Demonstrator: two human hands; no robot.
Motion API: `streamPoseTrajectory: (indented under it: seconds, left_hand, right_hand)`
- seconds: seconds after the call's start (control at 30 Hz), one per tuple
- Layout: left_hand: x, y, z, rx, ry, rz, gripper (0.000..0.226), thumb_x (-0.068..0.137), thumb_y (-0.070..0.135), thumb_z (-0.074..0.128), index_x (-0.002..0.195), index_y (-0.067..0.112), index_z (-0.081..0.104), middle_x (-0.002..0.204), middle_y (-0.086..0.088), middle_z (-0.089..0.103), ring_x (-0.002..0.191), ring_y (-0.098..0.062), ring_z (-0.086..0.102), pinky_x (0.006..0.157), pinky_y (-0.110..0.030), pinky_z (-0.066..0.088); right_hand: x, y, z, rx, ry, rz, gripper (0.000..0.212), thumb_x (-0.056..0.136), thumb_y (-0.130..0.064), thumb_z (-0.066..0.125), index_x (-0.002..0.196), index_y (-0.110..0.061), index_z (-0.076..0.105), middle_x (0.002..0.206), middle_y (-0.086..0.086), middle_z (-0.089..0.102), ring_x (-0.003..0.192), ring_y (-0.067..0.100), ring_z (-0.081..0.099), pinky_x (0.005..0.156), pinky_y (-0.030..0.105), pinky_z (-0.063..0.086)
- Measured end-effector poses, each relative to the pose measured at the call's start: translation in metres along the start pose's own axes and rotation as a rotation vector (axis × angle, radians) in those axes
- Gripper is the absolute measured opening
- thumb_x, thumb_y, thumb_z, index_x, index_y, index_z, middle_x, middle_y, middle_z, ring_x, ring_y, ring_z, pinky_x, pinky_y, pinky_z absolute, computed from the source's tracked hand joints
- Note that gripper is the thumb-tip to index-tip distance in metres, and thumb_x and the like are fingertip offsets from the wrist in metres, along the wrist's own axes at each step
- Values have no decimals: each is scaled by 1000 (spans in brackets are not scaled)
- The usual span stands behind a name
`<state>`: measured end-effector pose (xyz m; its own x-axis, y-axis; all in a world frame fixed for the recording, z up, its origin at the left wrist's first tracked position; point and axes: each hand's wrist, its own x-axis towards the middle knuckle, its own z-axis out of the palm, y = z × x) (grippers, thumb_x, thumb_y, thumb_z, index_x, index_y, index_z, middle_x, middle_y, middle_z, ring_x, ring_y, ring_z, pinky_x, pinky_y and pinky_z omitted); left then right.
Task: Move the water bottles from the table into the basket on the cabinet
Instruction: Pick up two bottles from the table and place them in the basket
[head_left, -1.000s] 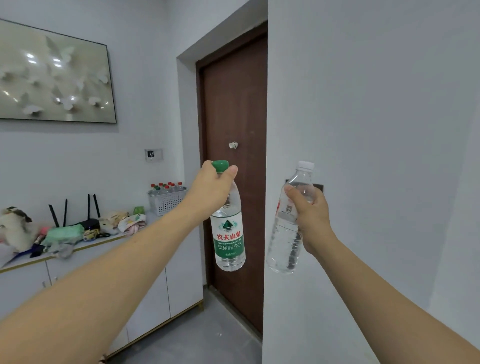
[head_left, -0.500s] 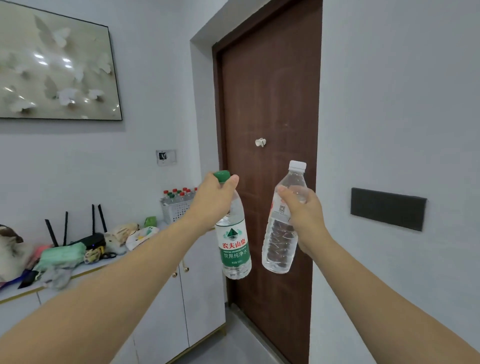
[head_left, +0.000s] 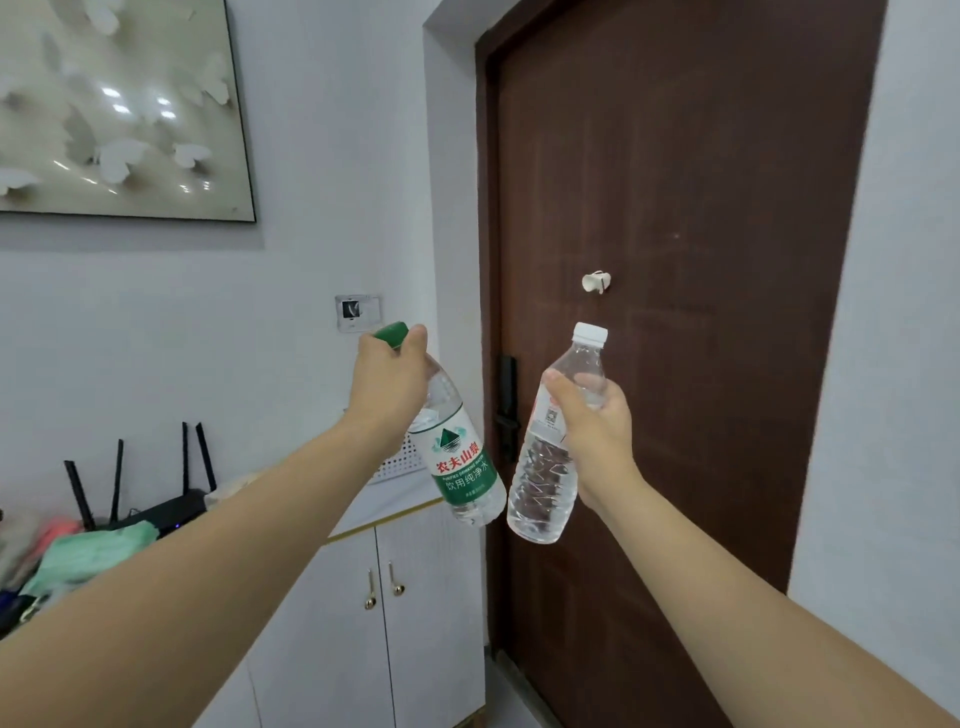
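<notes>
My left hand (head_left: 387, 379) grips the neck of a green-capped water bottle (head_left: 460, 462) with a green and white label, which hangs tilted with its base to the right. My right hand (head_left: 592, 431) holds a clear white-capped water bottle (head_left: 545, 483) around its upper body, nearly upright. Both bottles are held in the air in front of the door. The white perforated basket (head_left: 397, 465) stands on the white cabinet (head_left: 395, 506), mostly hidden behind my left forearm and the green-capped bottle.
A dark brown door (head_left: 675, 312) with a black handle lock (head_left: 506, 410) fills the middle and right. On the cabinet top at left are a black router (head_left: 156, 506) with antennas and a green cloth (head_left: 93, 553). A framed butterfly picture (head_left: 114, 104) hangs above.
The view has come closer to the cabinet and the door. Both hands still hold their bottles. The basket, earlier visible with bottles in it, is now mostly covered by my left arm.
</notes>
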<state>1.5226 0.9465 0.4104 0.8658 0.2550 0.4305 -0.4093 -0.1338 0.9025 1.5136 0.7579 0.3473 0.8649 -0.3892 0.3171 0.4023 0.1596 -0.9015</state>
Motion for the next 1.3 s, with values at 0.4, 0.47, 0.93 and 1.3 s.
streamPoseTrajectory:
  seconds: [0.4, 0.47, 0.93, 1.3]
  left_hand:
    - [229, -104, 22, 37, -31, 35, 38, 103, 38, 47, 123, 6, 49, 101, -7, 69, 97, -20, 64, 70, -30, 42]
    - [262, -123, 25, 27, 3, 32, 39, 102, 37, 48, 127, 7, 47, 108, -8, 67, 103, -21, 62, 79, -32, 41]
    - [449, -250, 59, 5, 218, -34, 26, 100, 37, 50, 116, 19, 41, 109, -1, 59, 109, -25, 61, 99, -44, 47]
    - [545, -335, 116, 165, 146, 60, 36, 102, 39, 49, 126, 13, 43, 113, -2, 62, 105, -17, 60, 86, -29, 41]
  right_hand:
    - [184, 100, 125, -52, 51, -23, 62, 66, -52, 80, 116, -31, 50, 118, 1, 61, 104, 20, 64, 90, 42, 55]
    - [208, 117, 132, -57, 65, -16, 59, 69, -49, 80, 117, -30, 50, 118, 1, 61, 105, 20, 64, 88, 40, 55]
    - [405, 246, 209, 79, 135, -30, 57, 64, -50, 81, 109, -34, 49, 118, 1, 62, 105, 20, 65, 93, 42, 54]
    - [537, 351, 276, 49, 69, 0, 51, 80, -36, 78, 119, -26, 46, 122, -8, 53, 117, 13, 53, 96, 27, 44]
